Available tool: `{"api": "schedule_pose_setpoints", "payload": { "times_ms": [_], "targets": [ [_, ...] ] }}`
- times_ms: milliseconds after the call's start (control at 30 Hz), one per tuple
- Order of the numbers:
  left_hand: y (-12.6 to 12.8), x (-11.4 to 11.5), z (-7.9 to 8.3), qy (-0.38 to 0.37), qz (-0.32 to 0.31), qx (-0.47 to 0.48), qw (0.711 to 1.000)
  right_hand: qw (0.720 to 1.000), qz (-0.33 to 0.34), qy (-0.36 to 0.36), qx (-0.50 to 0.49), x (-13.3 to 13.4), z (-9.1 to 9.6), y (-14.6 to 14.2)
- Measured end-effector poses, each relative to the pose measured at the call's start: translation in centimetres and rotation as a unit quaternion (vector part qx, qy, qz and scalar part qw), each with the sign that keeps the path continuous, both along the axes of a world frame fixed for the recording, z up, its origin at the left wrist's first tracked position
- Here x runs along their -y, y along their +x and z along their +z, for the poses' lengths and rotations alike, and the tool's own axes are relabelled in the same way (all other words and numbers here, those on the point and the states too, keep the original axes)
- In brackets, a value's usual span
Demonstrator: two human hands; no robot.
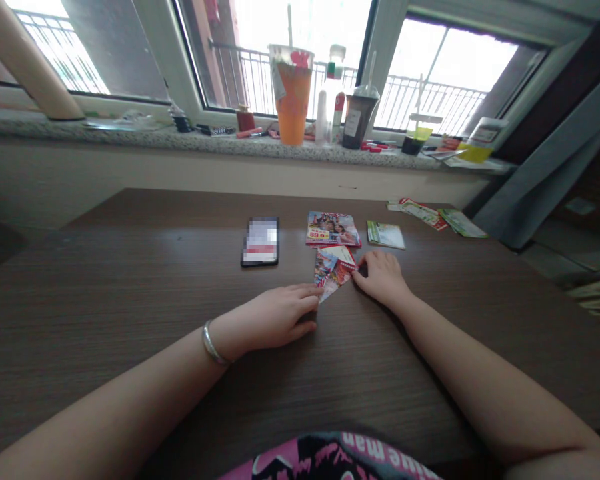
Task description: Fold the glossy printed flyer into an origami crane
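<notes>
A colourful printed paper sheet, folded with slanted edges, lies on the table between my hands. My left hand reaches in from its left, fingers stretched out and fingertips resting on the lower left edge; the thumb is apart. At the right corner, my right hand pinches the folded sheet between thumb and curled fingers. Just behind the sheet lies a stack of printed leaflets. A smaller green and white stack of papers sits beyond my right hand.
A phone with a lit, blurred screen lies left of the leaflets. More strips of printed paper are at the table's back right. On the windowsill stand a tall orange drink cup, a dark drink cup and several bottles.
</notes>
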State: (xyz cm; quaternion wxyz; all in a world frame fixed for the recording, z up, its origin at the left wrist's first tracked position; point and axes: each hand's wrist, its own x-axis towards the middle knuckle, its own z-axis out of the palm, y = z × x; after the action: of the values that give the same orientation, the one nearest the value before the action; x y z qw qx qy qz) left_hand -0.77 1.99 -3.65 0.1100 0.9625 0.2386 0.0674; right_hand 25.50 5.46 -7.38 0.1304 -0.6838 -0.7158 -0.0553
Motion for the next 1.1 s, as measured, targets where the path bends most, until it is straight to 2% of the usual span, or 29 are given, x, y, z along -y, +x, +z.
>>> {"api": "schedule_pose_setpoints", "payload": {
  "times_ms": [600,833,967,1100],
  "targets": [
    [0.0,0.0,0.1,-0.012,0.0,0.002,1.0,0.998,-0.031,-0.047,-0.003,-0.5,0.6,0.1],
    [-0.1,-0.1,-0.1,-0.008,0.004,-0.007,1.0,0.999,-0.041,-0.012,-0.016,-1.1,-0.5,1.1],
    [-0.1,-0.1,-0.1,0.002,0.001,-0.005,1.0,0.995,-0.007,0.041,-0.092,-1.2,-0.9,1.5],
    [0.2,-0.1,-0.1,0.02,-0.007,0.019,1.0,0.985,0.098,0.053,-0.128,-0.6,-0.6,0.8]
  ]
}}
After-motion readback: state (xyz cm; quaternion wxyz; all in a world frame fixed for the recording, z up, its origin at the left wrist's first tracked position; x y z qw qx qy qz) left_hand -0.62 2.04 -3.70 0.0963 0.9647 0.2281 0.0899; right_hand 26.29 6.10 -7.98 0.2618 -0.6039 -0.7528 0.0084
